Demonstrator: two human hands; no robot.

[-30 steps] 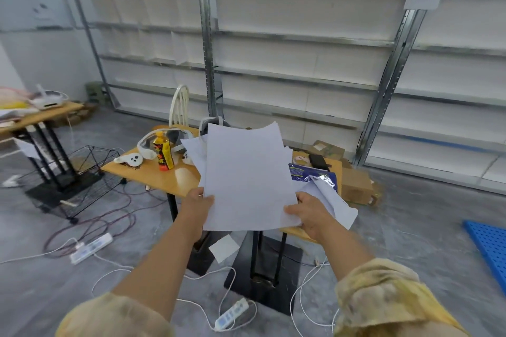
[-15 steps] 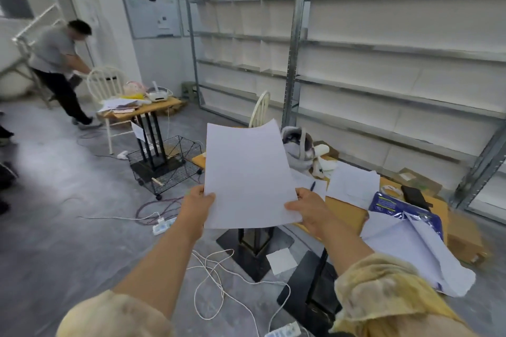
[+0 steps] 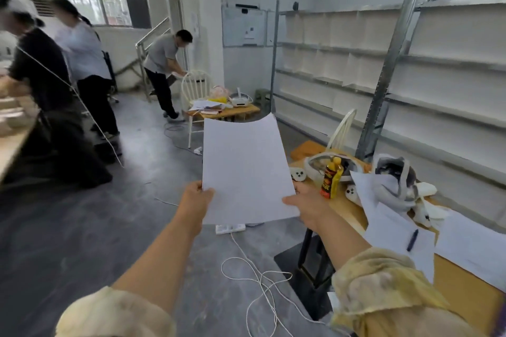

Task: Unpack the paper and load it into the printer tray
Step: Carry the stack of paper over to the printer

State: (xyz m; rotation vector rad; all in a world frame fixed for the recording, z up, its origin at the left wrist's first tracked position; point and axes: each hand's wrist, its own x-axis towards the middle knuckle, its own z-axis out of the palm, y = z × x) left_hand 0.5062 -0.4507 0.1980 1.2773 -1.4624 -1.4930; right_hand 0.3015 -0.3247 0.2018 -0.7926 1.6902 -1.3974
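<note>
I hold a stack of white paper [image 3: 246, 169] upright in front of me, out over the floor. My left hand [image 3: 195, 200] grips its lower left edge and my right hand [image 3: 308, 206] grips its lower right corner. A small white printer [image 3: 240, 100] sits on a far wooden table [image 3: 246, 110], just beyond the top edge of the paper. Loose white sheets [image 3: 405, 235] with a pen on them lie on the wooden table [image 3: 465, 287] at my right.
A yellow bottle [image 3: 331, 178], headsets and controllers sit on the right table. A power strip [image 3: 230, 228] and white cables [image 3: 257, 279] lie on the floor ahead. A white chair [image 3: 195, 93] and a bending person [image 3: 164, 68] are near the far table; two people [image 3: 63, 85] stand left.
My view has swung left, away from the right table toward the room. The far table with the printer now sits straight ahead. Both hands keep the same grip on the paper.
</note>
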